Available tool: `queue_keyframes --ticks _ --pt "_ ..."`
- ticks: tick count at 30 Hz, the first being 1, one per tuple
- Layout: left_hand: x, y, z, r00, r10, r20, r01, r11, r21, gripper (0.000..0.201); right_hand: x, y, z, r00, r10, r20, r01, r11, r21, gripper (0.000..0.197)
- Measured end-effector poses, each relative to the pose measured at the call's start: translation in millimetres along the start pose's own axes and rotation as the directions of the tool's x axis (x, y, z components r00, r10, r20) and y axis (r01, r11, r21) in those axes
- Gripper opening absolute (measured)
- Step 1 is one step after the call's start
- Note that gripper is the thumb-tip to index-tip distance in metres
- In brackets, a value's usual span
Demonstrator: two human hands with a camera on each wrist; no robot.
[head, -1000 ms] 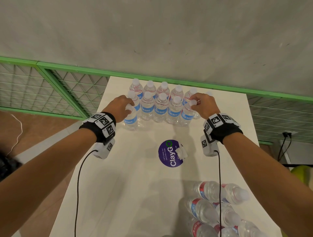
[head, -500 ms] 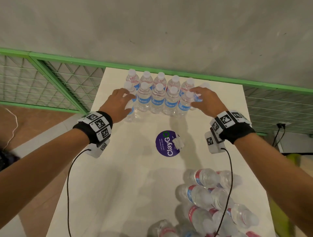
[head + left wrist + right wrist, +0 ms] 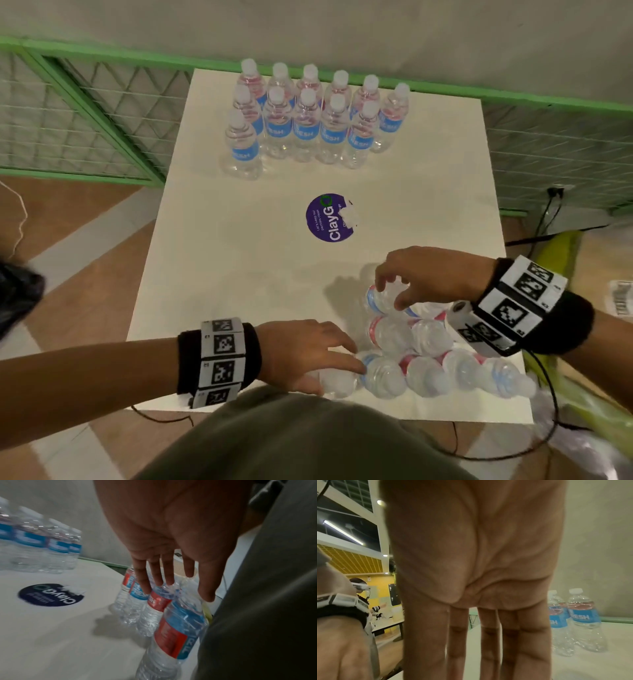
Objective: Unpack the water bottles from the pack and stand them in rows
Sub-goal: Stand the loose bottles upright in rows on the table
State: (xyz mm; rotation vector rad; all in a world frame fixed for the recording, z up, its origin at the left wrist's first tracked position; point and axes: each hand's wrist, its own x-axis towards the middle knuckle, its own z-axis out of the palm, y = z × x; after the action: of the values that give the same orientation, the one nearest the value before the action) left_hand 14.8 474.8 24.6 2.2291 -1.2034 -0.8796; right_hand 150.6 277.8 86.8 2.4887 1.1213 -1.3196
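Note:
Several clear water bottles [image 3: 308, 120] with blue labels stand in rows at the far end of the white table [image 3: 239, 274]; they also show as bottles [image 3: 34, 545] and bottles [image 3: 582, 622]. Several bottles of the pack [image 3: 428, 359] lie on their sides at the near right corner. My left hand [image 3: 342, 359] stretches straight fingers [image 3: 142, 582] over the nearest lying bottle [image 3: 178, 628], hovering or just touching. My right hand [image 3: 390, 291] curls fingers and thumb round the farthest lying bottle [image 3: 383, 301]. The right wrist view shows only the palm and hanging fingers [image 3: 488, 642].
A purple round sticker [image 3: 329, 217] marks the table's middle. A green-framed wire fence [image 3: 85, 113] runs behind and to the left of the table. Loose plastic wrap [image 3: 582, 445] and a yellow-green bag [image 3: 561, 250] lie off the right edge. My torso [image 3: 291, 438] is against the near edge.
Both hands have left the standing bottles at the far end and come back to the lying bottles at the near right. The right hand has taken hold of one.

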Motion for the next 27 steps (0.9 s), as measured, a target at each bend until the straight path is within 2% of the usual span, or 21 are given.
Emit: queue_keyframes --ticks 3,5,7,10,12,16,19,22,24,27 --pt "11 6 9 0.996 0.037 0.083 -0.046 0.993 0.110 0.046 3 1 16 0.998 0.039 -0.053 -0.041 0.999 -0.032 0.043" --pt "18 9 15 0.991 0.097 0.095 -0.112 0.978 0.177 0.038 8 3 24 0.994 0.080 -0.078 -0.083 0.996 -0.037 0.045" --pt "22 11 18 0.989 0.107 0.098 -0.125 0.972 0.198 0.028 13 5 31 0.991 0.100 -0.084 -0.101 0.995 -0.002 0.045" --pt "21 9 7 0.996 0.039 0.077 -0.053 0.979 0.196 0.025 17 7 34 0.990 0.099 -0.100 -0.095 0.994 0.046 0.038" --pt "17 1 -5 0.998 -0.050 0.037 0.042 0.981 0.191 0.029 19 7 32 0.988 0.091 -0.122 -0.088 0.996 0.030 0.032" --pt "2 -30 -31 0.962 -0.253 -0.105 0.257 0.966 0.027 0.032 27 0 13 0.976 0.101 -0.194 -0.079 0.990 0.120 0.024" --pt "-8 -61 -51 0.877 -0.420 -0.233 0.413 0.907 -0.079 0.033 38 -9 -10 0.957 0.124 -0.261 -0.065 0.972 0.224 0.020" --pt "-15 -93 -79 0.738 -0.583 -0.339 0.560 0.810 -0.175 0.034 54 -12 -34 0.937 0.170 -0.307 -0.066 0.945 0.321 0.019" --pt "-19 -112 -97 0.650 -0.646 -0.399 0.616 0.756 -0.221 0.036 67 -10 -48 0.928 0.205 -0.311 -0.079 0.924 0.373 0.019" --pt "-25 -135 -116 0.560 -0.696 -0.449 0.657 0.703 -0.272 0.038 85 -2 -67 0.905 0.255 -0.340 -0.096 0.902 0.421 0.023"
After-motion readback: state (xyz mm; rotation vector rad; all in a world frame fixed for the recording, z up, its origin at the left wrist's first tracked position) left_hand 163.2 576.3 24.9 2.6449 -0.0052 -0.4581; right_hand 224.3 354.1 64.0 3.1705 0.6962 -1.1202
